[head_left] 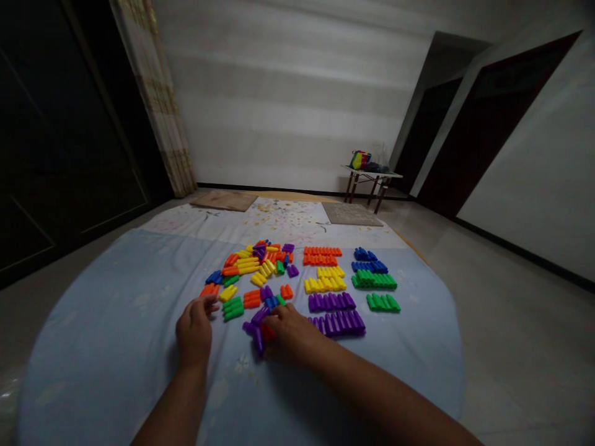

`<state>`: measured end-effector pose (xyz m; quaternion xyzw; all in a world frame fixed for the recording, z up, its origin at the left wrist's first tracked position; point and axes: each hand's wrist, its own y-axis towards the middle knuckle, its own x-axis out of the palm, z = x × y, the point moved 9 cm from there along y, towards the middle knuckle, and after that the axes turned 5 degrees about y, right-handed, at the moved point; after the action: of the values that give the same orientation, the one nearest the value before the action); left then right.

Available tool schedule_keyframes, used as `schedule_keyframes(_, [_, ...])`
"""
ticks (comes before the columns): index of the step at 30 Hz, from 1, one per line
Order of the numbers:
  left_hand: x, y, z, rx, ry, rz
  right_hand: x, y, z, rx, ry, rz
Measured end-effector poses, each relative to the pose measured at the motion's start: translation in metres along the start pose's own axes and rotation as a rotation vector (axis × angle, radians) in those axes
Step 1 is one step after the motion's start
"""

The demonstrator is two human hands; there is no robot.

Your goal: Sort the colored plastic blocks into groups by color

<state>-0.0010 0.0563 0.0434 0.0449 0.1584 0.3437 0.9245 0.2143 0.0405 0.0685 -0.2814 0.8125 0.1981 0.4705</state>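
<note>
- Head view: on a blue cloth (116, 334), I see a mixed scatter of plastic pieces (248, 263) left of centre and colour-sorted rows (332, 301) to the right.
- The left hand (195, 325) is loosely parted, holding nothing visible, just beside orange pieces (210, 289).
- The right hand (292, 337) bends over purple pieces (255, 333); I cannot tell whether it grips any.
- Behind, a small table (395, 175) bears a multicoloured bag (359, 161), contents hidden.

Colorful plastic pieces (286, 291), heaped left, sorted right
</note>
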Motion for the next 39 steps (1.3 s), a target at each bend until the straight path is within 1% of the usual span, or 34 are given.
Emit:
schedule_keyframes(6, [0.002,-0.001,0.003,0.012,-0.016,-0.024,0.008,0.034,-0.008,-0.041,-0.009,0.036])
schedule_keyframes(9, [0.001,0.0,0.002,0.017,-0.025,-0.015,0.007,0.055,-0.004,-0.012,0.008,0.083])
schedule_keyframes(12, [0.001,0.001,0.002,0.023,-0.034,-0.008,0.0,0.067,0.006,0.046,0.075,0.154])
schedule_keyframes(15, [0.0,0.0,0.003,0.031,-0.039,-0.009,-0.006,0.067,0.014,0.078,0.119,0.204])
schedule_keyframes(18, [0.0,-0.002,0.005,0.03,-0.038,-0.012,-0.013,0.06,0.016,0.076,0.125,0.246])
schedule_keyframes(21, [0.0,-0.003,0.006,0.024,-0.039,-0.013,-0.017,0.057,0.01,0.052,0.111,0.219])
schedule_keyframes(24, [0.001,-0.003,0.006,0.021,-0.038,-0.015,-0.021,0.055,0.007,0.069,0.115,0.187])
schedule_keyframes(27, [0.001,-0.001,0.003,0.02,-0.039,-0.018,-0.014,0.053,0.005,0.093,0.087,0.092])
schedule_keyframes(29, [0.001,0.0,0.0,0.019,-0.046,-0.017,-0.009,0.052,0.006,0.119,0.033,0.063])
schedule_keyframes(34, [0.001,0.003,-0.004,-0.001,-0.039,-0.028,-0.008,0.049,0.009,0.158,-0.024,0.173])
schedule_keyframes(39, [0.0,0.002,0.001,0.013,0.0,-0.028,-0.004,0.046,0.011,0.192,-0.041,0.177])
